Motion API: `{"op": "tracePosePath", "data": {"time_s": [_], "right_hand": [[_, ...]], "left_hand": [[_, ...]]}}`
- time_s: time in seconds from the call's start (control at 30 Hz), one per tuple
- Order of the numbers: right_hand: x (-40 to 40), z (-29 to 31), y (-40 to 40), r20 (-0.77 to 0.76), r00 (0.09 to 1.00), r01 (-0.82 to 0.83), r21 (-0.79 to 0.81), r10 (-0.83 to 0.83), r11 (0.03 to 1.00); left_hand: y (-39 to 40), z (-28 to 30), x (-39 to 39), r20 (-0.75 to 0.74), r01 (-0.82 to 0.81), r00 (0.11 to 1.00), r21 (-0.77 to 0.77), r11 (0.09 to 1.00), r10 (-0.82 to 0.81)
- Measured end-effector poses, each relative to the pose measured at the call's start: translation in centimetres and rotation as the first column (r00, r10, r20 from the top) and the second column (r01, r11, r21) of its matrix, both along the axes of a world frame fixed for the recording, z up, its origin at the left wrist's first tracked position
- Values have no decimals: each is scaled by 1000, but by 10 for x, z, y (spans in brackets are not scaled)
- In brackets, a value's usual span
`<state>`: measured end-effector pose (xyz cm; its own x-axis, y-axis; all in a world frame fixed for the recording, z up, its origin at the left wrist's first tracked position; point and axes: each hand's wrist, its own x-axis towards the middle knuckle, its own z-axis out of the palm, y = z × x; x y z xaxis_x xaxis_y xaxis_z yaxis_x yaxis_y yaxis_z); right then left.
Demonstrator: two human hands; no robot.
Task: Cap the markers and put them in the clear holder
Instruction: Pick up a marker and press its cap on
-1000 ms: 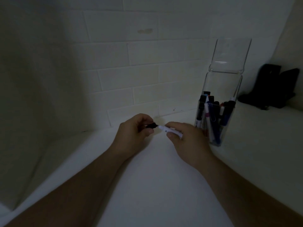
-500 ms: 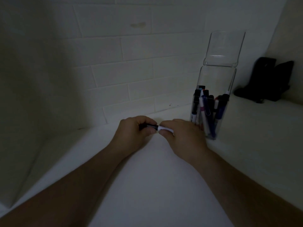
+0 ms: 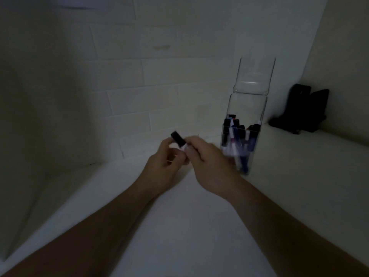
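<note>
A white marker with a black cap (image 3: 178, 140) points up and to the left, cap end highest. My right hand (image 3: 207, 160) grips its white barrel. My left hand (image 3: 165, 166) sits just below and left of it, fingers loosely curled and touching the barrel's lower part near my right fingertips. The clear holder (image 3: 246, 108) stands to the right of my hands on the white surface, with a tall clear back panel. Several capped markers (image 3: 237, 144) stand inside it, black and blue caps up. The scene is dim and slightly blurred.
A white tiled wall (image 3: 151, 76) runs behind the hands. A raised pale ledge (image 3: 311, 156) lies right of the holder, with a dark black object (image 3: 299, 110) on it against the corner wall. The white surface (image 3: 191, 226) stretches between my forearms.
The black cap went onto the marker's tip. The marker has swung from level to tilted up, now held mainly by my right hand, while my left hand loosened.
</note>
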<state>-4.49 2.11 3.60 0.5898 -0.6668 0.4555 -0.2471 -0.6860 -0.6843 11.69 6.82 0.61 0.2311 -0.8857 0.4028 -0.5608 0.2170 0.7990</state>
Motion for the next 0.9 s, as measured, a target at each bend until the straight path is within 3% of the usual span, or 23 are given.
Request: {"op": "tracePosePath", "data": {"time_s": [0.07,0.17,0.23,0.37,0.5,0.73,0.8,0.9], "right_hand": [[-10,31,9,108,994,38,-108,-26,993],[-47,82,1,324,936,208,-196,-137,958],[-75,107,-16,344,897,387,-309,-277,869],[-101,108,-55,140,870,479,-468,-472,743],[-96,88,-74,-81,844,417,-525,-531,742],[-93,81,-94,-159,797,473,-437,-583,765],[-96,84,-91,-310,724,425,-504,-617,752],[-93,98,-80,-534,642,272,-512,-550,815]], "left_hand": [[2,-3,-4,209,51,976,63,997,-64],[0,-13,-10,576,55,812,83,995,-93],[-3,-19,-11,698,84,712,30,996,-81],[-6,-24,-9,729,104,682,-14,994,-61],[-5,-25,-10,712,105,700,-26,994,-55],[-6,-24,-9,710,106,703,-45,993,-43],[-7,-25,-9,714,114,699,-52,992,-43],[-9,-25,-9,725,129,688,-74,989,-35]]}}
